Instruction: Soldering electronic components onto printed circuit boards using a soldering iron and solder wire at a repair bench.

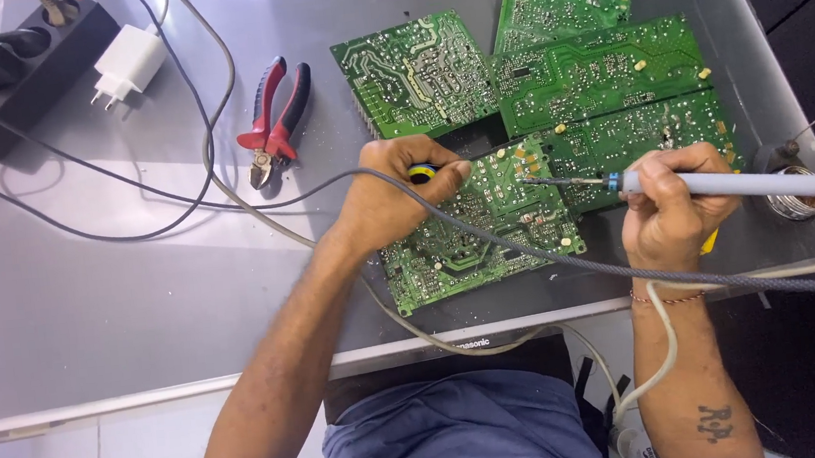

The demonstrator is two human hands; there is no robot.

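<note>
Blue cloth of our clothing (458,438) lies nearest, just below the grey table (136,305). We take the circuit board (477,227) under our hands as the landmark: a green board lying flat, solder side up, tilted slightly, its long axis running from lower left to upper right. Our left hand (390,201) presses on its upper left corner, fingers curled around a small yellow and black object (421,171) that we cannot identify. Our right hand (674,208), right of the board, grasps a soldering iron (712,185) like a pen; its long axis lies nearly level, tip pointing left and touching the board's upper right area. Above the board lie more green boards (601,71). Up and left of it rest red-handled pliers (273,122), then a white charger (128,67) beside a black power strip (19,72).
</note>
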